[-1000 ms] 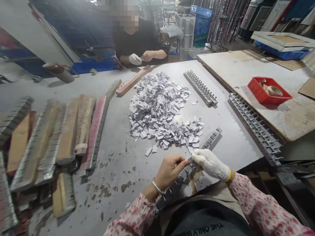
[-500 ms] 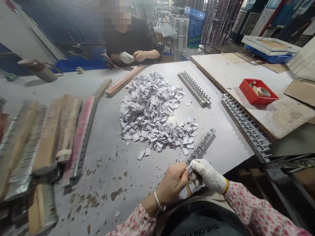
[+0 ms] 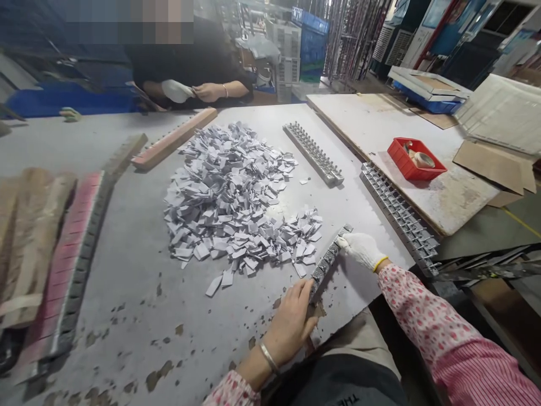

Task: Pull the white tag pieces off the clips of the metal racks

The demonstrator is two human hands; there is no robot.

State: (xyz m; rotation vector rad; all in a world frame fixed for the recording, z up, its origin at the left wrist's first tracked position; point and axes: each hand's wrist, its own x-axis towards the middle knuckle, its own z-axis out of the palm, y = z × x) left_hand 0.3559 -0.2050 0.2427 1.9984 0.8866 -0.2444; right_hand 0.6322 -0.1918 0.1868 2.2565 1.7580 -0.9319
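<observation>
My bare left hand (image 3: 291, 321), with a bangle on the wrist, grips the near end of a narrow metal strip (image 3: 325, 264) on the table. My right hand (image 3: 359, 249), in a white knitted glove, has its fingers together at the strip's far end; whether they pinch something small there is hidden. Left of the strip lies a large heap of small white pieces (image 3: 228, 192). Two loose white pieces (image 3: 214, 285) rest at the heap's near edge.
Long metal racks with pegs (image 3: 313, 152) lie beyond and to the right (image 3: 399, 214). Wooden and pink bars (image 3: 71, 248) are at the left. A red box (image 3: 416, 159) sits on a board. Across the table, a person's hands (image 3: 194, 91) work together.
My hands have come apart: the left has moved down along the strip's near end, the right up to its far end. The whole view has shifted, so the table's things appear farther left.
</observation>
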